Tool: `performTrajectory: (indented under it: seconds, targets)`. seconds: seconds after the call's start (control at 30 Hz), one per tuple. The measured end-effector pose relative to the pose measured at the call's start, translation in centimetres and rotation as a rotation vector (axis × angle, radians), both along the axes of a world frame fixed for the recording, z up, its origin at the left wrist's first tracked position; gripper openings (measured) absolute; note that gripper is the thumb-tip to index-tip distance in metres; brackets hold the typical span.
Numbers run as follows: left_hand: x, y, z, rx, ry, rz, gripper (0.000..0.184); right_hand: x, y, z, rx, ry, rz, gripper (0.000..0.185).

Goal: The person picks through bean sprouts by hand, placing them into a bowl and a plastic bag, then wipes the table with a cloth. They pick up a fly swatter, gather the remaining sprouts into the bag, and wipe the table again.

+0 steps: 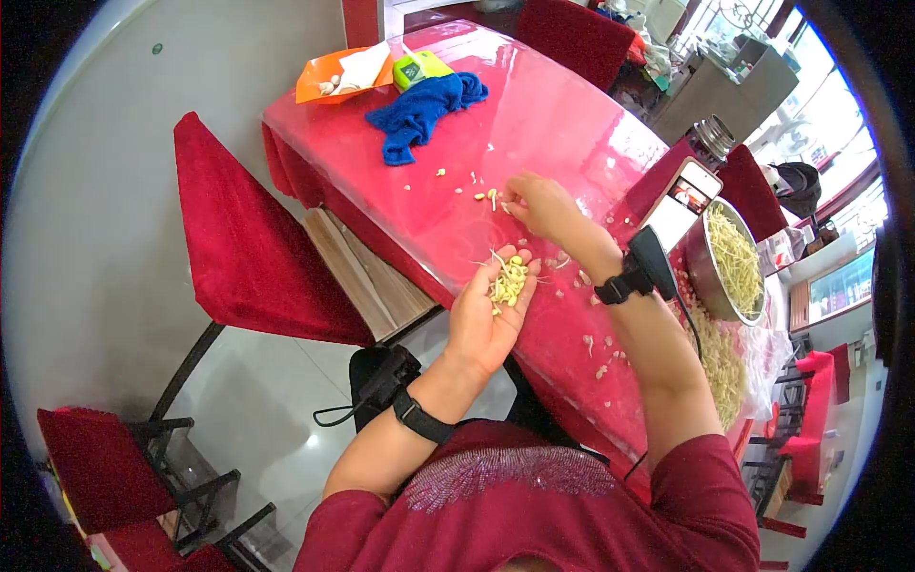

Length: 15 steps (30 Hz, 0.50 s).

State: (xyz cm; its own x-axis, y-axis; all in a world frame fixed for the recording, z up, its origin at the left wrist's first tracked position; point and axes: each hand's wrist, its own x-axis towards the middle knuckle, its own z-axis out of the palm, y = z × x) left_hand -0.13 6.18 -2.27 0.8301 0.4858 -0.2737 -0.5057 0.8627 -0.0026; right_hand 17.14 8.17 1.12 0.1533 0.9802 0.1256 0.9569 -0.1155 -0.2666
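You've got your left hand (pixel 477 326) palm up and loosely cupped, fingers pointing away from you, with a little heap of bean sprouts (pixel 510 283) sitting in it. They're lying every which way, yellow heads bunched up and thin pale tails poking out left and right. Your right hand (pixel 545 207) is apart from it, farther out over the desk (pixel 562 110), fingers curled down right beside a loose sprout (pixel 493 197). Can't tell if your fingertips are pinched on anything. That sprout's long axis runs roughly near to far, yellow head at the far end. Pale scraps (pixel 598 355) are scattered to the right of your left hand.

Further right there's a phone (pixel 664 227) with a picture on its screen, then a metal bowl (pixel 702 270) full of sprouts. More sprouts are piled (pixel 721 381) nearer you, next to a clear plastic bag (pixel 765 360). Far left you've got a blue cloth (pixel 419 116), an orange tray (pixel 313 78) and a green pack (pixel 431 65); its print's too small to read.
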Motion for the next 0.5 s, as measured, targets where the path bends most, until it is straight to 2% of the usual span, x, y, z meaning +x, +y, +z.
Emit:
performTrajectory:
  seconds: [0.17, 0.4, 0.47, 0.5]
  targets:
    - [0.2, 0.0, 0.0, 0.004, 0.009, 0.019, 0.023, -0.3, -0.5, -0.4, 0.138, 0.060, -0.025, 0.014]
    - [-0.1, 0.2, 0.6, -0.019, 0.045, 0.033, 0.022, -0.1, -0.6, -0.7, 0.066, 0.000, 0.009, 0.015]
    - [-0.4, 0.9, 0.6, 0.022, 0.008, 0.060, 0.022, -0.2, -1.5, -0.7, 0.195, 0.218, -0.035, 0.016]
    - [-0.5, 1.3, 0.8, 0.039, 0.001, 0.098, 0.021, -0.3, -1.9, -0.4, 0.190, 0.220, -0.034, 0.016]
